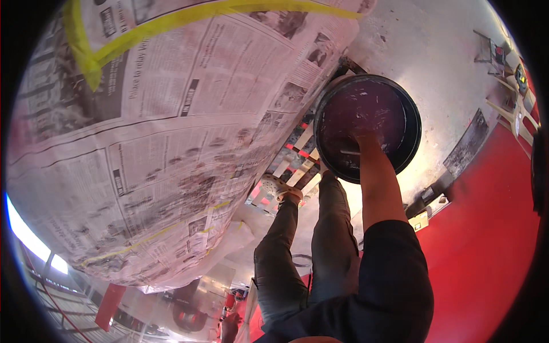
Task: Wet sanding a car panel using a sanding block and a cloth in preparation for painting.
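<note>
My right hand (366,139) reaches down into a round black bucket (416,123), and its fingers are lost in the dark purplish liquid (357,111). A short pale streak shows beside the wrist; whether it is an object or a reflection I cannot tell. Near the lower edge, a dim hand-like shape (230,327) may be my left hand, but its fingers are not clear. To the left of the bucket rises a large surface covered in newspaper sheets (189,154), held by yellow tape (217,8). The sheets carry dark smudges.
A slatted wooden pallet (306,177) lies beside the bucket, near my foot in a pale clog (274,186). Red flooring (486,228) spreads at the right. Pale chairs (517,117) stand at the far right, and a dark flat panel (466,143) lies nearer.
</note>
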Motion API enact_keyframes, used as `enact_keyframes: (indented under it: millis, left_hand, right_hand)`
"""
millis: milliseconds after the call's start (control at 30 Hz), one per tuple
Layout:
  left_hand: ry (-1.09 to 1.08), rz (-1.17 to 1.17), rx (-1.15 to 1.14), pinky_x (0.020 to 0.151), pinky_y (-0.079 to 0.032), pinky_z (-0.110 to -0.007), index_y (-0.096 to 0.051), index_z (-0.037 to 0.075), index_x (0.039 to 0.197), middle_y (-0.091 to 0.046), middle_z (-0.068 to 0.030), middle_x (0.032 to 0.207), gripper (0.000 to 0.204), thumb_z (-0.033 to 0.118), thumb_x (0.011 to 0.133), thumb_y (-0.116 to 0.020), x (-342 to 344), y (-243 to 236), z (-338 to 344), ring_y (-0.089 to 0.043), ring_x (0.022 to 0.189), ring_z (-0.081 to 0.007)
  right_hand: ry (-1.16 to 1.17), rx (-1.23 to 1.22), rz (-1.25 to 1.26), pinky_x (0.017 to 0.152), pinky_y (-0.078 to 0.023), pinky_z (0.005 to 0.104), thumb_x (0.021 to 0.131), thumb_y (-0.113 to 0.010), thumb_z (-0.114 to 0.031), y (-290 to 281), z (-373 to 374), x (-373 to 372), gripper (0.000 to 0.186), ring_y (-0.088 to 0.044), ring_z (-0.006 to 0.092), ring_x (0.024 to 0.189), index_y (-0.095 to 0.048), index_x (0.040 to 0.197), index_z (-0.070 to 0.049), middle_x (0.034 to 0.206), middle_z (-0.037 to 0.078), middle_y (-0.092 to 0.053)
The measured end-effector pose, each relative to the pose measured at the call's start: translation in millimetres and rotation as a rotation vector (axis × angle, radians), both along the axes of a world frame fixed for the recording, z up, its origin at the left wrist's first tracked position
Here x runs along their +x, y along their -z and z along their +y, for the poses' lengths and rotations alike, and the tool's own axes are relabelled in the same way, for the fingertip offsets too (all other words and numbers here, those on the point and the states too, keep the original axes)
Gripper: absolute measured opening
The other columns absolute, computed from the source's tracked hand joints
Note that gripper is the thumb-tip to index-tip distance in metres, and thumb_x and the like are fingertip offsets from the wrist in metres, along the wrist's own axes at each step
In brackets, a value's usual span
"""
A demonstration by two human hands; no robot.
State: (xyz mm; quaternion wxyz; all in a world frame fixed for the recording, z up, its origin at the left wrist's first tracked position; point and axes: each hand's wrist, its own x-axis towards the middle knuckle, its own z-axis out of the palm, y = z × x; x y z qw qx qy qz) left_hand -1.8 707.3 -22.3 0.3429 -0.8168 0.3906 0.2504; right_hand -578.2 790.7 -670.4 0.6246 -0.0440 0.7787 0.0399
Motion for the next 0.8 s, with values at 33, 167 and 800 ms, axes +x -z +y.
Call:
enact_keyframes:
  millis: [33,167,800]
  left_hand:
    - [0.095,0.056,0.107,0.08,-0.058,-0.033,-0.07,-0.001,0.116,-0.074,-0.0118,0.093,0.035,0.029,0.098,-0.066,-11.5,22.2,-10.5,-0.072,0.086,-0.0173]
    - [0.98,0.193,0.086,0.09,-0.055,-0.044,-0.072,0.003,0.11,-0.073,-0.0193,0.108,0.03,0.025,0.089,-0.075,-11.7,61.1,-41.6,-0.07,0.105,-0.0346]
    - [0.713,0.385,-1.808,0.112,-0.037,-0.044,-0.056,0.004,0.139,-0.054,-0.0207,0.138,0.047,0.037,0.105,-0.056,-139.2,-13.1,-469.1,-0.047,0.132,-0.036]
  right_hand:
    - [-0.095,-0.215,0.242,0.11,-0.044,0.0458,0.095,-0.053,-0.044,16.5,58.9,-23.1,0.043,-0.056,0.0314,0.133,-0.068,0.13,-0.024,0.14,0.01,-0.062]
    - [0.327,-0.253,0.109,0.079,-0.057,0.0493,0.089,-0.058,-0.024,-53.3,116.9,-101.0,0.045,-0.069,0.0379,0.103,-0.063,0.128,-0.003,0.113,0.024,-0.069]
    - [-0.47,0.12,0.862,0.098,-0.05,0.052,0.079,-0.071,-0.008,-539.7,152.3,-237.0,0.043,-0.066,0.0446,0.11,-0.068,0.122,-0.003,0.114,0.025,-0.07]
